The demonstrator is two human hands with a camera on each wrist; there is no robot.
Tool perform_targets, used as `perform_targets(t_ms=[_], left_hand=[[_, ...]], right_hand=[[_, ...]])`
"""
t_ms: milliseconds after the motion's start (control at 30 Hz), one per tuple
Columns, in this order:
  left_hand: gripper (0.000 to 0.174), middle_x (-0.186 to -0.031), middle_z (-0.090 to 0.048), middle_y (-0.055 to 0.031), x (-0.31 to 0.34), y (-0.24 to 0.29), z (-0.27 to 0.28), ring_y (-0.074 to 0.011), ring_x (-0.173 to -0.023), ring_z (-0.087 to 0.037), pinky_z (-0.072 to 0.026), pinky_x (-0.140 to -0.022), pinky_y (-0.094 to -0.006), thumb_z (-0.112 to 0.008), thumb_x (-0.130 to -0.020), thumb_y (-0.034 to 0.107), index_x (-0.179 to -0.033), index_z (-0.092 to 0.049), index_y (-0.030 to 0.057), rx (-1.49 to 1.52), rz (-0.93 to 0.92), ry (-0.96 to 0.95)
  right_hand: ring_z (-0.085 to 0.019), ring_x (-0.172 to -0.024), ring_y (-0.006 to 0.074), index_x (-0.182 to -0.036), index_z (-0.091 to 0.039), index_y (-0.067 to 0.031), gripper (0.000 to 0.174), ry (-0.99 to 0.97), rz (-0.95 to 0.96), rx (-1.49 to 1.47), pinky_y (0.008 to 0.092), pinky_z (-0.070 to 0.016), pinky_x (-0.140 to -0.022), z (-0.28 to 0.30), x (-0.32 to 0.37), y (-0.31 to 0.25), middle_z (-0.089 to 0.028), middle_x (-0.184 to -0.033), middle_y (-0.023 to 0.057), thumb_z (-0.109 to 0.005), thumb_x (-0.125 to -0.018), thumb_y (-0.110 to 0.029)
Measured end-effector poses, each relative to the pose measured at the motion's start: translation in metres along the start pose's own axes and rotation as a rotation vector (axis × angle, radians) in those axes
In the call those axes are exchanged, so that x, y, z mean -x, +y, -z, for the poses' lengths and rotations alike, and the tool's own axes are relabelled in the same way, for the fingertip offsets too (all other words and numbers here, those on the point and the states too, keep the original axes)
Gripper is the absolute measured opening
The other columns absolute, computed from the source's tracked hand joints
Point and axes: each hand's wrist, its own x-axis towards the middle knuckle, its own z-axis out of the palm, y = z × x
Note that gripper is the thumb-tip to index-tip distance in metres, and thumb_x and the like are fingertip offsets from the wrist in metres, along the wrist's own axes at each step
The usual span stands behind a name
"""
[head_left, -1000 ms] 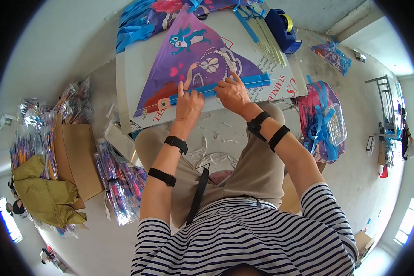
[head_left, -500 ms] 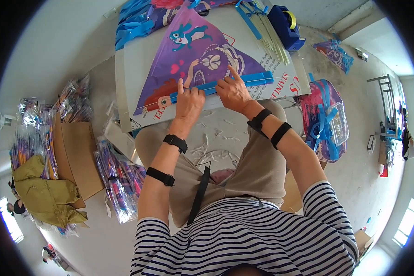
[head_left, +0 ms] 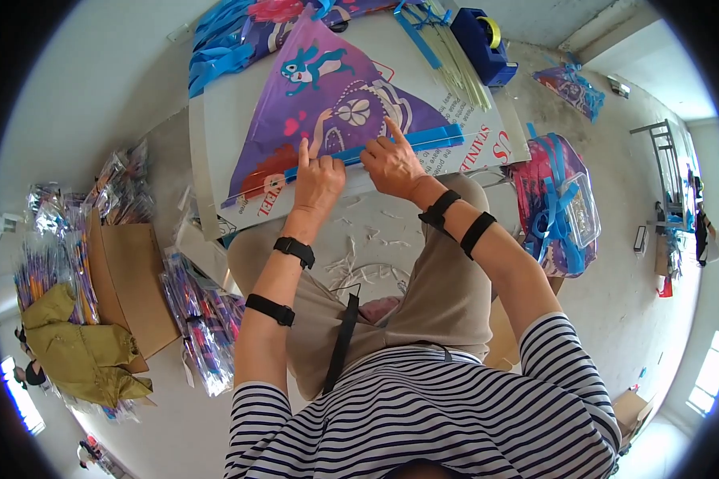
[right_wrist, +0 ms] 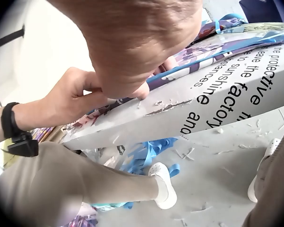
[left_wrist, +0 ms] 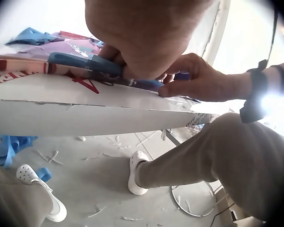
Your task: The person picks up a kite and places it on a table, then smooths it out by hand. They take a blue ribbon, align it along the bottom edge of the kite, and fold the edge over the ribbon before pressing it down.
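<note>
Pinching blue strip [head_left: 441,137] at near edge of purple sheet [head_left: 315,100], just beyond the palms, with left hand [head_left: 319,188] and right hand [head_left: 396,168], index fingers extended, others curled. Probably aligning the edge; seems to need even tension next.

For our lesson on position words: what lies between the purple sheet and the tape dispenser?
Thin pale sticks and a blue strip, on the board, in the head view.

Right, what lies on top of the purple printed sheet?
Along the near edge of the purple sheet lies a blue strip, with the left hand and right hand on it. Whatever is underneath them is covered.
</note>
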Motion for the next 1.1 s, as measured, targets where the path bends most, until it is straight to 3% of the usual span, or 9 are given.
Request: perform_targets(t_ms=[267, 467, 567, 633, 767, 867, 967, 1033, 1100], left_hand=[[0.010, -0.066, -0.057, -0.0082, 0.001, 0.001, 0.001, -0.0241, -0.066, -0.065, -0.0335, -0.116, -0.0595, -0.064, -0.080, 0.001, -0.073, -0.064, 0.0077, 0.051, 0.060, -0.015], [0.008, -0.071, -0.060, -0.0075, 0.000, 0.000, -0.003, -0.0248, -0.072, -0.067, -0.0315, -0.117, -0.0605, -0.065, -0.082, 0.003, -0.076, -0.065, 0.0082, 0.029, 0.120, -0.039], [0.006, -0.072, -0.061, -0.0066, -0.005, -0.002, 0.003, -0.0248, -0.074, -0.068, -0.0310, -0.116, -0.0621, -0.065, -0.082, 0.003, -0.080, -0.065, 0.0086, 0.061, 0.188, -0.086], [0.009, -0.074, -0.063, -0.0071, -0.008, -0.004, 0.005, -0.0260, -0.079, -0.070, -0.0319, -0.114, -0.0648, -0.064, -0.083, 0.001, -0.085, -0.066, 0.0092, 0.064, 0.189, -0.119], [0.013, -0.079, -0.067, -0.0080, -0.012, -0.013, 0.005, -0.0274, -0.083, -0.071, -0.0329, -0.111, -0.0666, -0.063, -0.084, 0.000, -0.092, -0.067, 0.0099, 0.128, 0.253, -0.177], [0.018, -0.089, -0.071, -0.0091, -0.018, -0.028, 0.003, -0.0311, -0.088, -0.072, -0.0387, -0.102, -0.0649, -0.061, -0.086, 0.000, -0.100, -0.067, 0.0096, 0.269, 0.334, -0.157], [0.024, -0.098, -0.072, -0.0093, -0.030, -0.044, 0.004, -0.0337, -0.092, -0.071, -0.0424, -0.092, -0.0621, -0.061, -0.087, 0.001, -0.109, -0.067, 0.0100, 0.428, 0.401, -0.314], [0.025, -0.102, -0.071, -0.0108, -0.037, -0.050, 0.004, -0.0355, -0.097, -0.070, -0.0429, -0.085, -0.0587, -0.060, -0.089, 0.003, -0.112, -0.066, 0.0106, 0.445, 0.417, -0.460], [0.025, -0.103, -0.071, -0.0107, -0.039, -0.052, -0.002, -0.0350, -0.099, -0.070, -0.0427, -0.085, -0.0583, -0.059, -0.090, 0.004, -0.113, -0.066, 0.0111, 0.453, 0.434, -0.447]], right_hand=[[-0.062, -0.078, 0.0217, -0.071, -0.061, -0.0098, 0.008, 0.016, 0.102, 0.072, 0.0598, -0.0303, -0.119, -0.005, -0.003, 0.000, -0.052, -0.075, 0.0043, -0.061, -0.078, -0.007], [-0.061, -0.085, 0.0225, -0.077, -0.060, -0.0092, 0.009, -0.039, 0.012, 0.003, 0.0598, -0.0298, -0.119, 0.001, -0.005, 0.000, -0.052, -0.078, 0.0043, -0.064, -0.076, -0.001], [-0.062, -0.091, 0.0233, -0.079, -0.062, -0.0101, 0.010, 0.094, -0.081, -0.026, 0.0617, -0.0294, -0.118, 0.000, -0.005, -0.001, -0.055, -0.082, 0.0041, -0.065, -0.077, -0.001], [-0.062, -0.095, 0.0242, -0.084, -0.070, -0.0118, 0.009, 0.013, -0.111, -0.005, 0.0651, -0.0303, -0.114, -0.002, -0.007, 0.003, -0.058, -0.084, 0.0035, -0.066, -0.078, -0.007], [-0.063, -0.095, 0.0248, -0.084, -0.071, -0.0133, 0.013, -0.103, -0.160, 0.025, 0.0648, -0.0305, -0.114, -0.007, -0.021, 0.014, -0.060, -0.083, 0.0018, -0.066, -0.076, -0.005], [-0.066, -0.093, 0.0273, -0.088, -0.071, -0.0145, 0.016, -0.223, -0.219, -0.004, 0.0630, -0.0342, -0.109, -0.002, -0.037, 0.024, -0.065, -0.085, 0.0021, -0.066, -0.079, -0.002], [-0.069, -0.092, 0.0298, -0.093, -0.070, -0.0161, 0.014, -0.383, -0.328, -0.100, 0.0594, -0.0400, -0.100, 0.003, -0.055, 0.035, -0.071, -0.086, 0.0054, -0.065, -0.084, -0.006], [-0.072, -0.095, 0.0311, -0.098, -0.072, -0.0167, 0.021, -0.539, -0.427, -0.176, 0.0603, -0.0404, -0.093, 0.005, -0.064, 0.039, -0.074, -0.090, 0.0088, -0.055, -0.088, -0.009], [-0.072, -0.094, 0.0309, -0.100, -0.071, -0.0168, 0.022, -0.549, -0.430, -0.182, 0.0580, -0.0408, -0.089, 0.001, -0.065, 0.043, -0.074, -0.089, 0.0089, -0.055, -0.088, -0.009]])
